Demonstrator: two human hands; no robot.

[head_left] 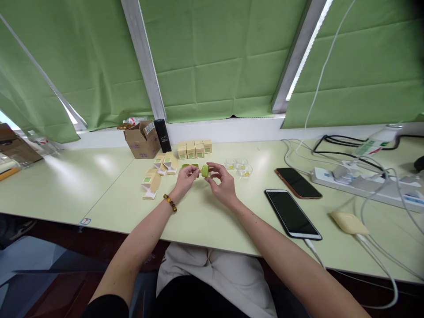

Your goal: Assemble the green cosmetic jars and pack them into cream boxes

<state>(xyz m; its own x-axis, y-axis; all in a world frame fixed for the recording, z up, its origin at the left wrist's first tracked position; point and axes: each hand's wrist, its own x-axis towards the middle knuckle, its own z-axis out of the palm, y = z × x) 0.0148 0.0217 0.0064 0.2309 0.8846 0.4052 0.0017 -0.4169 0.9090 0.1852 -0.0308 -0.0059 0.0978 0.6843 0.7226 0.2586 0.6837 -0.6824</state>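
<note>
Between thumb and fingers, my right hand [222, 182] grips a small green round piece [205, 171] turned on its side. Close against its left side, my left hand [186, 177] is closed in a pinch; what lies between those fingertips is too small to make out. Another flat green piece [190, 166] shows on the table just behind my left hand, partly covered by it. Several clear small cups [243, 167] with yellow spots at the bottom stand right of my hands. Left of them lie opened small cartons [151, 182] with green labels.
A row of closed small boxes [191, 150] stands behind my hands, near a black cylinder [162, 135] and an open cardboard box [143, 140]. On the right are two phones [293, 213], a power strip [357, 187], a cream case [349, 223], loose cables and a white bottle [380, 140].
</note>
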